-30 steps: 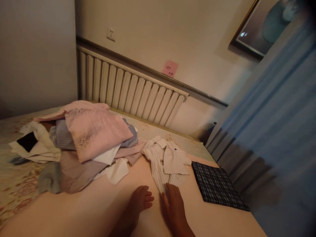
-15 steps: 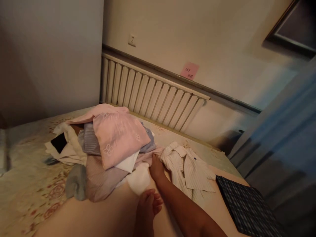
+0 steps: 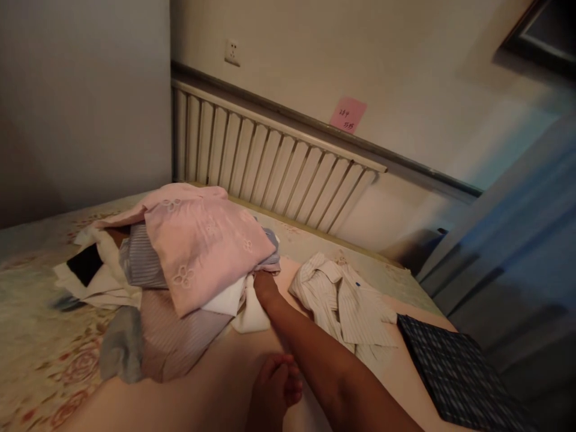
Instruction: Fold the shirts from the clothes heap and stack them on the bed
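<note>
We had the pink garment (image 3: 207, 246) on top of a heap of clothes, its embroidered flowers facing up. At its right-hand corner was our right hand (image 3: 266, 287), against the cloth; its fingers were hidden there, so we could not tell whether they gripped anything. Our left hand (image 3: 279, 381) hung nearer us than the pink garment, above the pale pink surface (image 3: 198, 399); its fingers curled inward with no cloth showing in them, though how tightly we could not tell. Below the pink garment, towards us, lay a mauve striped garment (image 3: 177, 336) and a white cloth (image 3: 252, 312). To the right of the pink garment was a crumpled striped shirt (image 3: 360, 312), and farther right a dark checked cloth (image 3: 454, 366).

We judged the pink garment light, soft and limp, hardly fragile, and apt to slump or drag lower layers along. A broad hold on its near edge seemed surest to us, with the fingers separating it from the white cloth beneath.
</note>
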`<control>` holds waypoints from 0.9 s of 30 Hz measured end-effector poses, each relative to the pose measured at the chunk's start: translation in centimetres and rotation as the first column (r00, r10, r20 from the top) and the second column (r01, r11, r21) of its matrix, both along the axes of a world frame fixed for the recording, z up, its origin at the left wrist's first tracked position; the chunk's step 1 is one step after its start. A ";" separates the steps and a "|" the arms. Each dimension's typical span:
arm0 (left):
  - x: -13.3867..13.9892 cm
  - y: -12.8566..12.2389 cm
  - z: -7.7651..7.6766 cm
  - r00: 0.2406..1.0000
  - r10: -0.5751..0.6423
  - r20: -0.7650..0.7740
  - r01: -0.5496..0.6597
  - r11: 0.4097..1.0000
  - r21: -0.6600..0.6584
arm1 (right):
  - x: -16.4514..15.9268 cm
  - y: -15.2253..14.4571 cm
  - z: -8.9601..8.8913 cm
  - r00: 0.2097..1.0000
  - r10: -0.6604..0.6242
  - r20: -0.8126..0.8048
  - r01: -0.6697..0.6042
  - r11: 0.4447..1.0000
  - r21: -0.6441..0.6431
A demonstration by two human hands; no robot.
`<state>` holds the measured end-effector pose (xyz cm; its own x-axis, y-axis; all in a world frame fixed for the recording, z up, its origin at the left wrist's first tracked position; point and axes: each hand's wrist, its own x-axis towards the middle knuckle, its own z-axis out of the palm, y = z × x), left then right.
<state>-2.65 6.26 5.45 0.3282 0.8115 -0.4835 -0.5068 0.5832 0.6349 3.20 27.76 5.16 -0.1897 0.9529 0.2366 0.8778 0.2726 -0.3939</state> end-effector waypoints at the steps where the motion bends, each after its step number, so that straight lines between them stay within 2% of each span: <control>1: 0.2 -0.1 0.0 1.000 -0.017 0.001 0.017 1.000 0.009 | 0.5 -1.1 0.4 1.000 -0.001 0.003 0.001 1.000 0.004; 5: 1.0 -0.1 -0.2 0.999 0.007 -0.047 -0.005 0.999 0.044 | 3.6 -6.8 1.7 0.999 0.033 0.000 -0.033 0.998 0.048; 7: 1.3 0.2 -0.4 0.997 0.003 -0.073 0.001 0.999 0.046 | 6.4 -10.1 1.7 0.999 0.032 -0.019 -0.029 0.992 0.127; 9: 1.4 0.3 -0.5 0.997 -0.022 -0.076 0.026 0.999 0.047 | 10.3 -13.4 1.2 0.998 -0.033 -0.060 0.048 0.962 0.271; 10: 1.4 0.3 -0.5 0.997 -0.031 -0.076 0.035 0.998 0.049 | 12.4 -15.1 0.8 0.991 -0.106 -0.084 0.128 0.937 0.325; 12: 1.3 0.0 -0.2 0.997 -0.029 -0.077 0.034 0.998 0.060 | 16.7 -18.1 -0.2 0.967 -0.243 -0.071 0.252 0.894 0.369; 14: 1.2 -0.4 0.2 0.997 -0.005 -0.080 0.012 0.996 0.088 | 20.3 -20.6 -1.1 0.939 -0.344 0.008 0.318 0.878 0.357; 16: 1.2 -0.8 0.4 0.997 0.009 -0.079 0.001 0.992 0.125 | 22.5 -22.2 -1.7 0.906 -0.412 0.101 0.368 0.881 0.297; 18: 1.6 -0.9 0.4 0.995 -0.007 -0.104 0.022 0.990 0.140 | 23.4 -22.9 -2.0 0.873 -0.460 0.158 0.420 0.877 0.233; 21: 2.8 -1.2 -0.2 0.963 -0.112 -0.247 0.150 0.978 0.142 | 23.3 -22.5 -2.0 0.843 -0.526 0.113 0.502 0.845 0.184; 23: 3.7 -1.9 -0.8 0.898 -0.189 -0.398 0.299 0.925 0.235 | 23.1 -21.9 -1.8 0.830 -0.555 0.046 0.542 0.824 0.167; 24: 4.1 -2.5 -1.0 0.850 -0.194 -0.490 0.381 0.869 0.316 | 23.2 -21.6 -1.6 0.821 -0.571 0.016 0.562 0.812 0.159; 25: 4.5 -3.2 -1.2 0.794 -0.162 -0.586 0.458 0.793 0.401 | 23.4 -21.4 -1.3 0.805 -0.593 -0.010 0.587 0.795 0.153; 27: 5.1 -4.7 -1.6 0.680 -0.026 -0.733 0.603 0.589 0.539 | 24.3 -21.3 -0.6 0.758 -0.649 -0.066 0.651 0.746 0.143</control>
<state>2.48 1.53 3.86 0.5106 0.8598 -0.0044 0.2716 -0.1564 0.9496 27.52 6.46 4.52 0.4661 0.7978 0.3824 0.8600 -0.3070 -0.4076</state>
